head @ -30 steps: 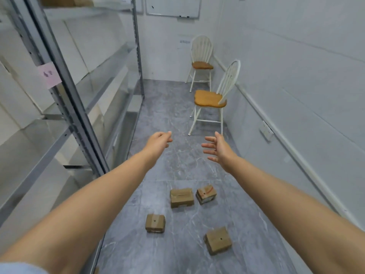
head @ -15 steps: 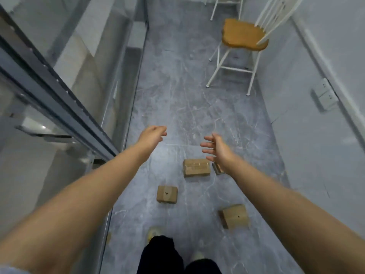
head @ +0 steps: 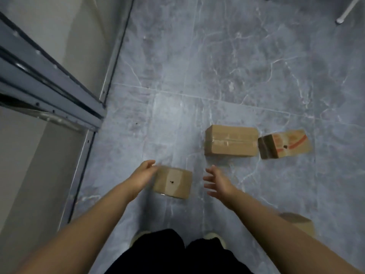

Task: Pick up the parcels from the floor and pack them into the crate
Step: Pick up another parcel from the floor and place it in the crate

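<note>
Grey floor [head: 217, 56], scattered parcels [head: 231, 141], shelving [head: 49, 89] alongside

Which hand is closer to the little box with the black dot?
Left. The left hand is at the little box's left edge, maybe touching it. The right hand is spread open off to its right, with a clear gap between them.

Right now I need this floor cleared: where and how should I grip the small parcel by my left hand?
Grip the small parcel by its two side faces, probably from above: left hand on the left face, right hand on the right. It lies flat by itself, both sides free.
</note>
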